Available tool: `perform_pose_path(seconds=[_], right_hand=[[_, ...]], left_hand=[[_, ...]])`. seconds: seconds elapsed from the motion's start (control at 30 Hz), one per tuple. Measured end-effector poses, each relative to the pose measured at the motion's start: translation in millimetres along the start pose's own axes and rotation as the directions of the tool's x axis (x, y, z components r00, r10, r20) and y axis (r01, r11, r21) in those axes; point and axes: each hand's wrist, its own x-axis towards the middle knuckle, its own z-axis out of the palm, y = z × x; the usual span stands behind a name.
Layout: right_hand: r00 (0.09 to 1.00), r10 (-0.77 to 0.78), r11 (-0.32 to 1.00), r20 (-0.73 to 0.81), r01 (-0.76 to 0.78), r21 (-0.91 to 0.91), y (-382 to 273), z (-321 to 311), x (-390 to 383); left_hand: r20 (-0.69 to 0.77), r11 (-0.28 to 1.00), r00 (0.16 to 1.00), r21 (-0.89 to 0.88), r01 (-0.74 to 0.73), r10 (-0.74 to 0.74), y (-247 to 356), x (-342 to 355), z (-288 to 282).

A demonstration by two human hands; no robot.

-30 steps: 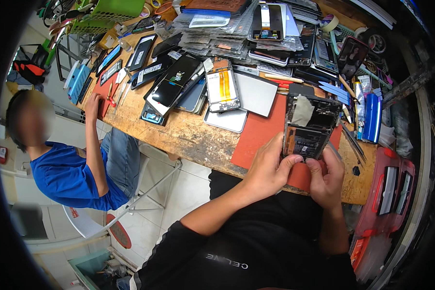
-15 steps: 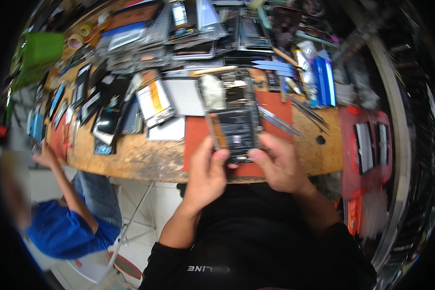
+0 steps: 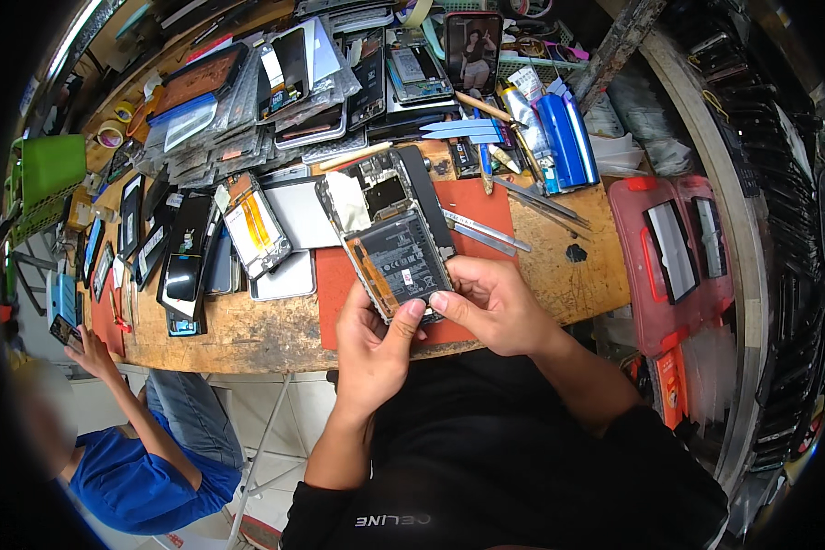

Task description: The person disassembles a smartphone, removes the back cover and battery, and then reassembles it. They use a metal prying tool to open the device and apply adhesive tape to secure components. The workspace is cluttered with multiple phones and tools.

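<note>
Both my hands hold an opened phone point(image 3: 399, 261) with its back cover off, tilted over the orange-red mat point(image 3: 335, 316). Its black battery fills the lower half, with an orange flex cable along the left side. A whitish patch covers part of the upper left, near the bare board. My left hand point(image 3: 376, 353) grips the lower left edge, its thumb at the bottom. From the right, my right hand point(image 3: 500, 307) holds the bottom corner, its thumb pressed on the lower end. A dark flat panel point(image 3: 438, 197) lies behind the phone.
Tweezers point(image 3: 486, 234) lie right of the phone, near blue pry tools point(image 3: 463, 131). Another opened phone point(image 3: 255, 225) rests to the left. Stacked phone parts point(image 3: 225, 133) crowd the back. A red case point(image 3: 628, 266) stands right. A person in blue point(image 3: 142, 481) sits left, holding a phone.
The view has shifted and sharpened. The opened phone now leans with its top to the left, and my hands have turned with it, still gripping its lower end.
</note>
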Motion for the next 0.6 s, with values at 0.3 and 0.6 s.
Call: perform_pose_path(seconds=[0.3, 0.6], right_hand=[[0.996, -0.086, 0.996, 0.025, 0.085, 0.023, -7.9, -4.0, -4.3], [0.998, -0.043, 0.994, -0.040, 0.047, 0.098, -16.0, -5.3, -6.4]], left_hand=[[0.021, 0.995, 1.000, -0.102, 0.013, -0.011, 7.3, 5.3, 2.1], [0.033, 0.998, 0.997, 0.023, -0.067, 0.066, 6.6, 4.8, -3.8]])
